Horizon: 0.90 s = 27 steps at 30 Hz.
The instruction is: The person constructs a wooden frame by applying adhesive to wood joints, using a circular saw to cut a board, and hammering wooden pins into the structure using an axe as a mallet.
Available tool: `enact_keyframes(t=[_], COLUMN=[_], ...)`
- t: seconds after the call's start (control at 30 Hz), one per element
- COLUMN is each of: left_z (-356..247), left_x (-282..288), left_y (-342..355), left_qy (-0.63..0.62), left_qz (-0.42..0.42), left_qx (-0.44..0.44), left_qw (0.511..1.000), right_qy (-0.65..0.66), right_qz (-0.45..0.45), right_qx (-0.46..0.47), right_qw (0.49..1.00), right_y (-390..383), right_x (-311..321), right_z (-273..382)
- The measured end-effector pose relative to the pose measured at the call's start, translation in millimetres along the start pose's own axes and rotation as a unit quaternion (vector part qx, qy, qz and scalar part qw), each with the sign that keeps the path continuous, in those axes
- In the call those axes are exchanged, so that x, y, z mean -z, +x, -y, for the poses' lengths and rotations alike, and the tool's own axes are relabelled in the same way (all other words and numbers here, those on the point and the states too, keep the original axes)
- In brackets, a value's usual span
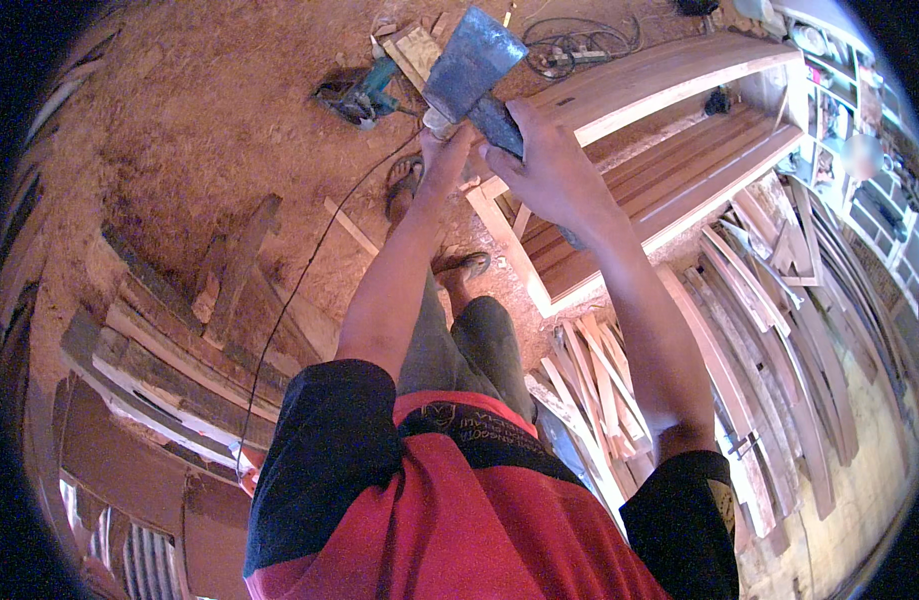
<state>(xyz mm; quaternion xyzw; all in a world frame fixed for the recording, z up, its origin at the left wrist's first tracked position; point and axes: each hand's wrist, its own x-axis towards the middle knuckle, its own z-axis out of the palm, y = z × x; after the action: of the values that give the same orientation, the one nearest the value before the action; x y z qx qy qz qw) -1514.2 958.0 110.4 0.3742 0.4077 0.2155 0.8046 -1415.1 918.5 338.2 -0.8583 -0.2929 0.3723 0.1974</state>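
Observation:
My right hand (pixel 551 170) is closed round the dark handle of a mallet (pixel 474 62) with a broad, worn blue-grey head. The handle's lower end shows below my wrist. My left hand (pixel 447 160) is closed in a fist just under the mallet head. A small pale rounded end (pixel 438 123) sticks up from that fist, right by the head's lower edge; the rest of it is hidden, and I cannot tell whether they touch. Both hands are over the near left corner of a long wooden frame (pixel 514 245).
A teal power tool (pixel 374 95) lies on the brown, shaving-strewn ground, its black cord (pixel 319 225) running toward me. A coiled cable (pixel 589 45) is beyond. Timber planks (pixel 169 350) lie at left, wood strips (pixel 599 385) and boards (pixel 769 370) at right. My feet stand beside the frame.

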Motion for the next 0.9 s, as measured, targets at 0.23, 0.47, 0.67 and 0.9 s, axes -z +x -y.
enact_keyframes(t=[0.23,0.47,0.67,0.9], left_z=[61.3,51.6,54.4,55.2], left_x=[36.8,25.5,31.4,8.9], left_y=[21.6,16.9,10.5,2.3], left_qy=[0.075,-0.033,0.133,0.129], left_qz=[0.048,-0.006,0.009,0.031], left_qx=[0.061,0.065,-0.014,-0.032], left_qw=[0.994,0.997,0.991,0.991], right_qy=[0.004,-0.034,-0.055,-0.199], right_qz=[0.01,-0.041,-0.135,0.096], right_qx=[0.024,0.081,0.202,-0.019], right_qw=[1.0,0.995,0.969,0.975], right_y=[2.7,14.9,36.6,28.0], right_x=[-1.3,24.1,42.4,-16.7], right_z=[12.9,32.3,68.6,-17.0])
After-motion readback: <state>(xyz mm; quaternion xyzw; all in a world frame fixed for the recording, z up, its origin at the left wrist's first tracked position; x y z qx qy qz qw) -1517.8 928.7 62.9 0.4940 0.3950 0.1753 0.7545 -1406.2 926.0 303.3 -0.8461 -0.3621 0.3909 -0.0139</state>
